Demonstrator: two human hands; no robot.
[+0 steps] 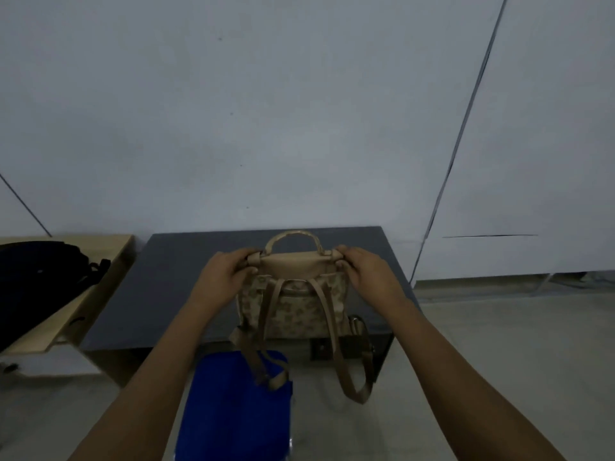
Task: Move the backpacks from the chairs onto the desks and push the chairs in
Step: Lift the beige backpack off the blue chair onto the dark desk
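A small beige patterned backpack (294,301) stands upright on the near edge of a dark grey desk (166,294). Its tan shoulder straps hang down over the desk's front edge. My left hand (226,271) grips the top left corner of the bag and my right hand (364,269) grips the top right corner. The bag's carry handle arches up between my hands. Right below the desk edge stands a chair with a blue seat (236,404), pulled out toward me, with one strap end resting on it.
A light wooden desk (100,281) stands to the left with a black backpack (36,284) lying on it. A pale wall rises right behind both desks. Grey floor (499,344) lies to the right of the dark desk.
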